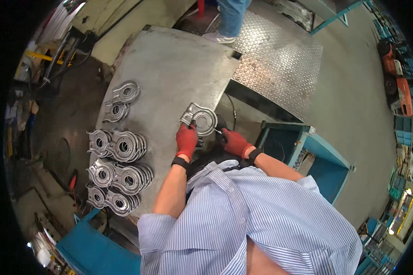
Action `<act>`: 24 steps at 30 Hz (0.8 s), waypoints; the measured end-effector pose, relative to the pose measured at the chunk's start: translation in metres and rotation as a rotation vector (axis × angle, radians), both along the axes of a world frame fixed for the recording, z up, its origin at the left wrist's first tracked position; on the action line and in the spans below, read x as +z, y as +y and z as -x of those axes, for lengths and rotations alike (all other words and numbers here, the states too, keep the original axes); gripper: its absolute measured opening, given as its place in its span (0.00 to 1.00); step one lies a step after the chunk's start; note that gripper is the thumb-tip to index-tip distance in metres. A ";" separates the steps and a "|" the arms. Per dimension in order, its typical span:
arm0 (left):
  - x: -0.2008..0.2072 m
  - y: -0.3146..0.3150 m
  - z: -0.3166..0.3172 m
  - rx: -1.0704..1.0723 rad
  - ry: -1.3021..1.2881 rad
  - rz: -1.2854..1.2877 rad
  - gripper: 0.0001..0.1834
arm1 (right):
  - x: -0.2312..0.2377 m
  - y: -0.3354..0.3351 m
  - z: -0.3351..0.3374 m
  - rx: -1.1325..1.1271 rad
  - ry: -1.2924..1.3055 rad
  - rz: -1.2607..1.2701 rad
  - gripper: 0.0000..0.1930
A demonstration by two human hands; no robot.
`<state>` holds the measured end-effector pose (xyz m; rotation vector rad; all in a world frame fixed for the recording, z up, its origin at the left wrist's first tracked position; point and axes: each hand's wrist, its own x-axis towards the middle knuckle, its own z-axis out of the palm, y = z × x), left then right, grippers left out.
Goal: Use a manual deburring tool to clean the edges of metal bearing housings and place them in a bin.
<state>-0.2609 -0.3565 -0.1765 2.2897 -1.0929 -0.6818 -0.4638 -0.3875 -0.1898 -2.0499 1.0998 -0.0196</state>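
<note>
My left hand (186,140), in a red glove with dark fingertips, is closed on the flat end of a stamped metal bracket (202,120). The bracket has a round dished end with a raised rim and sits at the table's right edge. My right hand (236,143), also gloved in red, is closed around a slim tool whose thin pale tip (218,131) meets the bracket's rim at the lower right. Most of that tool is hidden by the fingers, so its exact kind does not show.
Stacked metal brackets (126,145) stand in rows along the left side of the grey metal table (170,68). A blue metal cabinet (323,158) is at my right. Beyond the table, a person's leg (233,18) stands by a chequered steel plate (280,55).
</note>
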 end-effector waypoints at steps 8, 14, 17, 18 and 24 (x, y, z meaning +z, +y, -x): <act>0.002 0.000 -0.004 0.016 0.018 -0.093 0.17 | -0.003 -0.010 -0.003 -0.008 -0.022 0.025 0.21; -0.002 0.006 -0.037 0.039 0.040 0.018 0.18 | 0.013 -0.028 0.014 -0.242 -0.224 0.121 0.22; 0.029 -0.017 -0.067 0.133 0.093 0.107 0.16 | 0.011 -0.034 0.027 -0.322 -0.213 0.258 0.21; 0.025 -0.021 -0.090 0.165 0.045 0.103 0.16 | 0.019 -0.038 0.028 -0.323 -0.237 0.222 0.21; 0.009 -0.066 -0.218 0.419 -0.077 0.251 0.18 | 0.012 -0.071 0.038 -0.305 -0.229 0.243 0.18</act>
